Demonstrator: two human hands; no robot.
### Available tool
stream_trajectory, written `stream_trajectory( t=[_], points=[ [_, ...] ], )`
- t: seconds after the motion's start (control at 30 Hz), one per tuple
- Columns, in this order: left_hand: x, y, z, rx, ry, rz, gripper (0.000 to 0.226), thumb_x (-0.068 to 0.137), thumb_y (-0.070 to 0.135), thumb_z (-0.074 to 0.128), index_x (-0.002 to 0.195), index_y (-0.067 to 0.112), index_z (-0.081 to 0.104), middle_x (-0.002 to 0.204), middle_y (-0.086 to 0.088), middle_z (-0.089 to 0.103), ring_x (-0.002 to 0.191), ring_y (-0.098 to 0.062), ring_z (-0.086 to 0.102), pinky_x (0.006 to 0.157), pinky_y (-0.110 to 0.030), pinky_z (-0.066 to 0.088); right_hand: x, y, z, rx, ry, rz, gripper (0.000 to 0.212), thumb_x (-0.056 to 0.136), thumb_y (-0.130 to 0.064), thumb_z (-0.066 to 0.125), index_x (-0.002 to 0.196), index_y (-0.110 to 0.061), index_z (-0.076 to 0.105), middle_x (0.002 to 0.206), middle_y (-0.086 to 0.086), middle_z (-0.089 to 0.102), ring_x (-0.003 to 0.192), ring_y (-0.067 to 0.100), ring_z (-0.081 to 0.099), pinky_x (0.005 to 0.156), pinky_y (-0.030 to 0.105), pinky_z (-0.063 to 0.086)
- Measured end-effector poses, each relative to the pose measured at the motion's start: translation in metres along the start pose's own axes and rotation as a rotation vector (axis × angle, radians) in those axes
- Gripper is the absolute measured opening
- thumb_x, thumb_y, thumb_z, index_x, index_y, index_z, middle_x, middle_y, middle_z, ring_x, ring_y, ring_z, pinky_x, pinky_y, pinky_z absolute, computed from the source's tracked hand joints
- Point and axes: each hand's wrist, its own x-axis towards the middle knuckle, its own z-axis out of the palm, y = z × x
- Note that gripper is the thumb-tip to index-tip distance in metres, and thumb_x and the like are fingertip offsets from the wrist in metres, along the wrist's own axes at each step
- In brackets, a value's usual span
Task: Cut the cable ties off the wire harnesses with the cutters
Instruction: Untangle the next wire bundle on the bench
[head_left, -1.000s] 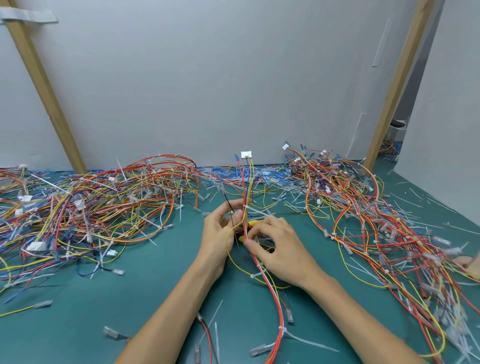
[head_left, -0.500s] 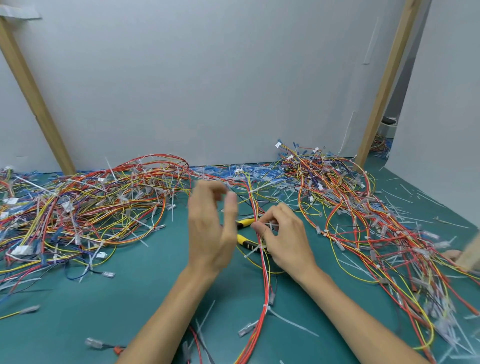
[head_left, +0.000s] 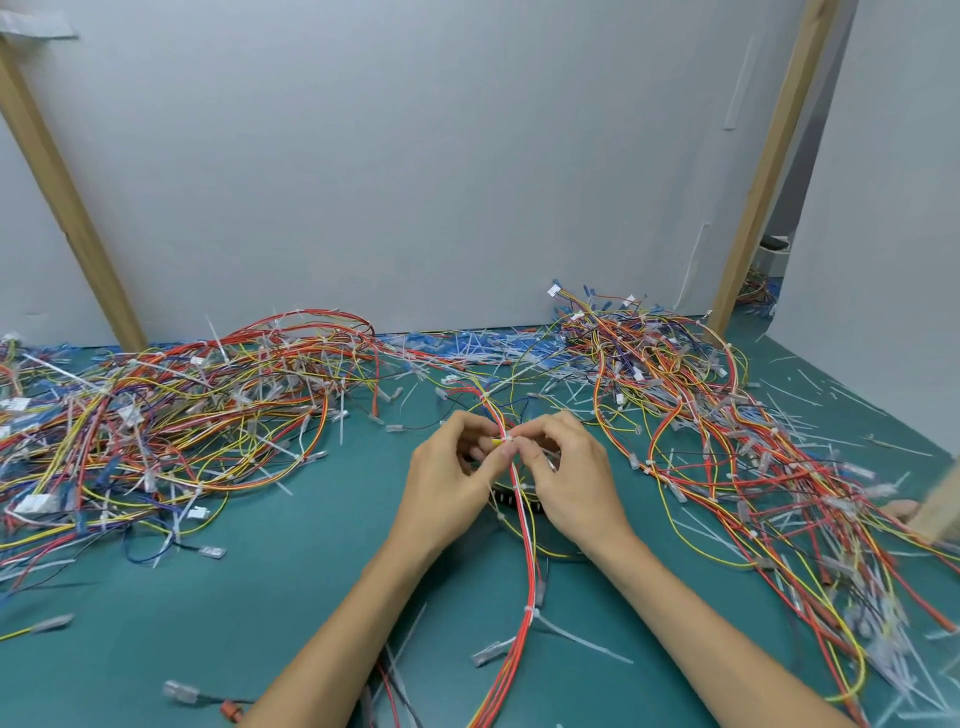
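A wire harness (head_left: 529, 551) of red, orange and yellow wires runs from the table's middle toward me. My left hand (head_left: 447, 483) and my right hand (head_left: 571, 478) meet over it, and each pinches the bundle beside a white cable tie (head_left: 511, 439). A second cable tie (head_left: 531, 611) with a long tail wraps the harness lower down. The cutters (head_left: 506, 496) lie on the green mat beneath my hands, seen only as a dark shape; neither hand holds them.
A large heap of tied harnesses (head_left: 171, 415) fills the left of the mat, another heap (head_left: 727, 441) the right. Cut tie scraps (head_left: 478, 348) line the grey back wall. Wooden posts (head_left: 763, 171) lean at both sides. Loose connectors (head_left: 179, 691) lie near me.
My left hand, raised and open half a second ago, has come down and pinches the harness. Both hands now meet at one cable tie; the cutters stay on the mat.
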Motion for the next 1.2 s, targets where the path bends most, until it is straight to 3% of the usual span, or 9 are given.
stream_trajectory(
  t=[0.2,0.3,0.4,0.47,0.57,0.7,0.83,1.03,1.2],
  points=[
    [0.001,-0.005,-0.002,0.172,0.152,-0.013,0.047,0.077,0.047,0.079,0.108,0.028,0.049,0.109,0.011,0.045,0.099,-0.007,0.049,0.085,-0.016,0.038,-0.001,0.001,0.001,-0.016,0.046,0.014,0.009,0.096,-0.014,0.065,0.092,-0.019,0.072,0.091,-0.002,0.061,0.086,0.002,0.058,0.077,0.014,0.042],
    [0.003,-0.010,-0.006,0.197,0.086,-0.098,0.048,0.081,0.027,0.079,0.116,0.027,0.046,0.101,0.011,0.058,0.084,-0.001,0.058,0.076,-0.013,0.045,0.001,0.000,-0.003,-0.014,0.085,0.035,0.010,0.096,-0.012,0.065,0.092,-0.019,0.072,0.091,-0.003,0.059,0.086,-0.005,0.055,0.074,0.007,0.038],
    [0.008,-0.010,-0.013,0.067,0.107,-0.170,0.027,0.093,0.007,0.062,0.119,0.013,0.056,0.085,0.001,0.072,0.070,-0.011,0.071,0.072,-0.033,0.059,0.004,0.000,-0.009,-0.017,0.151,0.063,0.013,0.095,-0.009,0.064,0.091,-0.019,0.071,0.092,0.000,0.059,0.081,-0.004,0.055,0.073,0.007,0.036],
    [0.013,-0.005,-0.022,-0.177,0.146,-0.256,0.024,0.097,0.008,0.060,0.120,0.011,0.055,0.087,-0.008,0.073,0.056,-0.021,0.071,0.052,-0.030,0.057,0.007,0.001,-0.013,-0.029,0.183,0.096,0.013,0.095,-0.009,0.064,0.091,-0.018,0.072,0.093,0.002,0.059,0.080,0.000,0.054,0.072,0.014,0.037],
    [0.022,-0.002,-0.045,-0.234,0.075,-0.355,0.034,0.091,0.026,0.072,0.119,0.020,0.054,0.074,-0.006,0.075,0.036,-0.014,0.050,0.038,-0.021,0.041,0.010,0.004,-0.018,-0.061,0.217,0.134,0.012,0.095,-0.007,0.064,0.090,-0.014,0.072,0.094,0.003,0.060,0.078,0.008,0.053,0.072,0.022,0.035],
    [0.028,-0.007,-0.076,-0.228,0.047,-0.390,0.029,0.086,0.027,0.077,0.112,0.019,0.068,0.060,-0.001,0.065,0.043,-0.011,0.029,0.039,-0.017,0.025,0.013,0.008,-0.024,-0.100,0.239,0.168,0.011,0.094,-0.005,0.064,0.089,-0.012,0.072,0.090,-0.001,0.056,0.077,0.012,0.052,0.072,0.024,0.035],
    [0.030,-0.014,-0.093,-0.222,0.166,-0.305,0.017,0.095,0.019,0.067,0.111,0.011,0.069,0.072,-0.001,0.073,0.043,-0.006,0.037,0.043,-0.015,0.032,0.014,0.011,-0.027,-0.120,0.225,0.205,0.011,0.094,-0.008,0.065,0.090,-0.016,0.073,0.091,-0.004,0.054,0.084,0.010,0.047,0.075,0.025,0.035],
    [0.026,-0.016,-0.095,0.054,0.016,-0.194,0.016,0.100,0.006,0.057,0.101,0.011,0.072,0.083,0.000,0.078,0.057,-0.013,0.051,0.053,-0.025,0.047,0.012,0.012,-0.027,-0.232,0.189,0.244,0.010,0.094,-0.017,0.067,0.093,-0.022,0.075,0.096,-0.007,0.056,0.113,0.024,0.057,0.078,0.032,0.039],
    [0.029,-0.014,-0.101,0.363,-0.103,-0.166,0.020,0.100,0.003,0.052,0.099,0.014,0.068,0.081,0.005,0.077,0.060,-0.013,0.051,0.055,-0.019,0.042,0.012,0.012,-0.027,-0.387,0.181,0.252,0.009,0.094,-0.026,0.067,0.094,-0.032,0.075,0.099,-0.004,0.063,0.103,0.025,0.058,0.085,0.037,0.030]
  ],
)
